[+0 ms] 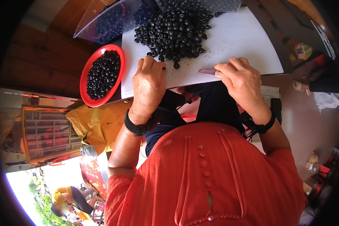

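Observation:
On a white board (248,45) lies a heap of small black round parts with holes (173,32), a few of them loose at its near edge. My left hand (148,84) is closed at the board's near edge, a small black round part (164,68) showing at its fingertips. Farther right, my right hand (242,80) is closed round a small knife (207,71). Only the knife's short tapered blade shows, pointing left over the board; its handle is hidden in my fingers. Dark specks are scattered between the heap and the blade.
A red oval dish (83,81) of similar black parts stands left of the board. Behind it, a clear plastic bin (113,22) leans with more parts inside. A yellow bag (101,122) hangs at the left. Another person (69,199) is far off at lower left.

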